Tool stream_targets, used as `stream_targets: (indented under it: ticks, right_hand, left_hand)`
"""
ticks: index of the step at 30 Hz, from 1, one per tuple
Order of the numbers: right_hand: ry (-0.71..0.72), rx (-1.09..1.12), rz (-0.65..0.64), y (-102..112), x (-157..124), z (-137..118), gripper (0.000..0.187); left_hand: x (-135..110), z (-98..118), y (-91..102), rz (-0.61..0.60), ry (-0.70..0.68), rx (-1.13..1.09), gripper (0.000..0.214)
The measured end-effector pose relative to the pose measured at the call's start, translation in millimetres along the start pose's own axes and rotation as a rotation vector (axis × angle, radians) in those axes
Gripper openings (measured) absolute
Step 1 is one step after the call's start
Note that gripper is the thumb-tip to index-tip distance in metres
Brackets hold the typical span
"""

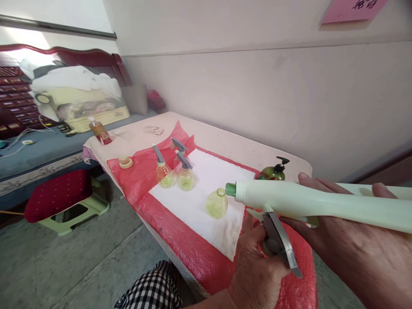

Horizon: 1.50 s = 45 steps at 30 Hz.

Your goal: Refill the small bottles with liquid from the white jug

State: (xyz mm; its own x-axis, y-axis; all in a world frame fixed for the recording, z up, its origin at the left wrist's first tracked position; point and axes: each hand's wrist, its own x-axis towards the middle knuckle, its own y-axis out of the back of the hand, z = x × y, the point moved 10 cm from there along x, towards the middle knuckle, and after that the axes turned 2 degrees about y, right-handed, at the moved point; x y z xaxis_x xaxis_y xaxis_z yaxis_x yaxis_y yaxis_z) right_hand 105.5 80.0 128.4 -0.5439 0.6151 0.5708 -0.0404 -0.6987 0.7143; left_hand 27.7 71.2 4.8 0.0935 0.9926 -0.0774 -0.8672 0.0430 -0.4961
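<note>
Right hand [347,240]: We grasp the green bottle [309,197], supporting it from below with fingers showing above its upper edge.
Green bottle: We hold it almost level above the red sheet [183,240]; its rear runs out of view at the right.
Nozzle [230,189]: The dark green tip points left and sits just beside the mouth of the flask [216,205]; we cannot tell whether the two touch.
Flask: It stands upright and open-mouthed on the white cloth [219,176], pale yellow-green and ribbed.
Left hand [257,266]: We grip the grey spray head [278,236] below the green bottle, with its trigger end tilted down to the right.
Spray bottles: Left of the flask, we see the left spray bottle [165,177] and the middle spray bottle [185,179] upright on the cloth; the rear spray bottle [180,146] is partly hidden behind the middle one.
Pump bottle [272,173]: It stands beyond the green bottle, its lower part hidden.
Table [206,137]: It carries the sheet, with the cloth on top; the cap [125,162] lies on the sheet's left part.
Far end: A brown bottle [99,131] stands near the table's edge, and a clear packet [153,129] lies to its right.
Floor: A red-topped stool [61,191] stands left of the table.
</note>
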Motion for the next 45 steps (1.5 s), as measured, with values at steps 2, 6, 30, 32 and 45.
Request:
stream_targets:
  ticks: [2,6,30,32,45]
  right_hand:
    - [0.012,-0.003,-0.01,-2,-1,0,0.039]
    - [0.007,-0.008,-0.034,-3,0,1,0.042]
    - [0.007,-0.057,-0.042,-3,-2,0,0.042]
    - [-0.011,-0.049,-0.049,-4,-3,1,0.042]
    - [0.076,-0.072,-0.008,-4,-6,-5,0.049]
  left_hand:
    - [0,0,0.6,0.003,0.001,0.005,0.017]
    - [0,-1,0.2,-0.005,0.005,0.002,0.017]
    - [1,-2,1.5,0.009,0.03,0.016,0.015]
    - [0,-1,0.5,0.003,0.033,0.004,0.015]
    - [2,-2,0.3,0.0,0.039,-0.01,0.024]
